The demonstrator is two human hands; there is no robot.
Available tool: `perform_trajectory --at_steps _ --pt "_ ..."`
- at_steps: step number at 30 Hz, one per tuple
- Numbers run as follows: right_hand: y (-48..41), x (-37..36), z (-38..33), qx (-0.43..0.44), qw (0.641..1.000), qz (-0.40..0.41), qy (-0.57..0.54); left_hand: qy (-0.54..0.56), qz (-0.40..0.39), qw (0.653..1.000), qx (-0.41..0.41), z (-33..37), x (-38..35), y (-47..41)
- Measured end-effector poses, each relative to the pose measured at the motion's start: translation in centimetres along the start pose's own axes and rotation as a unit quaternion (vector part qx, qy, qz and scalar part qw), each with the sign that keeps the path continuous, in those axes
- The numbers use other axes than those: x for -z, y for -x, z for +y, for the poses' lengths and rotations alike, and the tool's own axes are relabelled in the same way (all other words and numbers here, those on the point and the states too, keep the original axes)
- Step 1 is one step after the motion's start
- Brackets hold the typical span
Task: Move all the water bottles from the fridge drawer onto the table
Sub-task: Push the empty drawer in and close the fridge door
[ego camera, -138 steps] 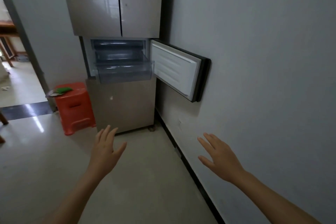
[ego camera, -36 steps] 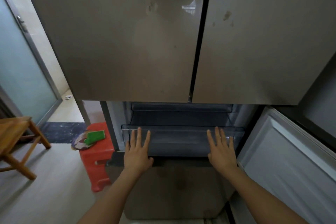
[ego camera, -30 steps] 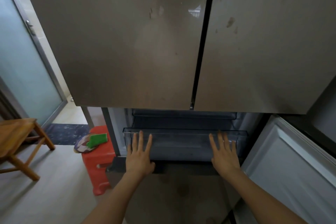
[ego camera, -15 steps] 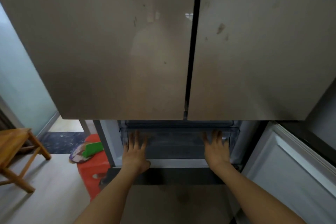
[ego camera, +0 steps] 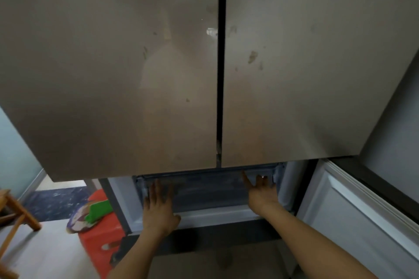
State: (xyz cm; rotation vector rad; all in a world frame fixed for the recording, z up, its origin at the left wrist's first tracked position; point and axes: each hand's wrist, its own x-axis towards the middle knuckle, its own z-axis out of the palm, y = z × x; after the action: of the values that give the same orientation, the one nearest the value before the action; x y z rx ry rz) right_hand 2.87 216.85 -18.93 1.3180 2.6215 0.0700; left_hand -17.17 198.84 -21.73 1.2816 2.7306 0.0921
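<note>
We lay our left hand (ego camera: pixel 158 207) and right hand (ego camera: pixel 261 196) flat, fingers straight, gripping nothing, on the drawer (ego camera: pixel 204 190), likely to push it in.

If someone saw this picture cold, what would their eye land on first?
The two big closed fridge doors fill the upper frame. Below them, the left hand and right hand press flat against the clear drawer front. A red stool stands at lower left beside the fridge.

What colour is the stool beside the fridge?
Orange-red; the stool shows best in the head view, lower left.
</note>
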Motion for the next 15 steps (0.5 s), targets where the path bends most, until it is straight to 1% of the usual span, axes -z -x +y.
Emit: perform_trajectory --at_steps 1,2,4,5,6,7,9,11,13,15 --pt "0.5 0.2 0.3 0.002 1.0 0.001 0.0 0.003 0.0 1.0 -0.002 0.0 0.2 0.4" --pt "1.1 0.4 0.6 0.012 1.0 0.02 -0.001 0.015 0.002 1.0 -0.004 0.1 0.4 0.9" --pt "2.5 0.3 1.5 0.045 0.995 0.092 -0.01 0.023 0.017 0.999 -0.031 0.5 0.3 2.1" --pt "3.4 0.1 2.2 0.05 0.995 0.084 -0.008 0.008 0.034 0.998 -0.049 0.7 0.2 2.6" --pt "4.4 -0.3 3.0 0.047 0.993 0.104 0.007 0.019 0.026 0.998 -0.051 0.9 0.0 3.1" --pt "5.3 -0.7 3.7 0.037 0.993 0.108 0.005 0.023 0.038 0.997 -0.061 1.2 -0.2 3.6" --pt "7.9 -0.9 5.4 0.024 0.993 0.11 0.019 0.038 0.018 0.996 -0.085 2.4 -0.3 5.0" --pt "11.1 -0.7 7.2 -0.008 0.993 0.113 0.025 0.059 -0.015 0.992 -0.106 4.1 -0.8 6.0" --pt "14.0 0.1 8.6 -0.037 0.991 0.123 0.024 0.059 0.003 0.99 -0.129 6.2 -0.9 7.1" --pt "17.4 0.1 10.3 -0.06 0.984 0.164 0.031 0.081 0.003 0.984 -0.161 8.8 -1.5 8.6"
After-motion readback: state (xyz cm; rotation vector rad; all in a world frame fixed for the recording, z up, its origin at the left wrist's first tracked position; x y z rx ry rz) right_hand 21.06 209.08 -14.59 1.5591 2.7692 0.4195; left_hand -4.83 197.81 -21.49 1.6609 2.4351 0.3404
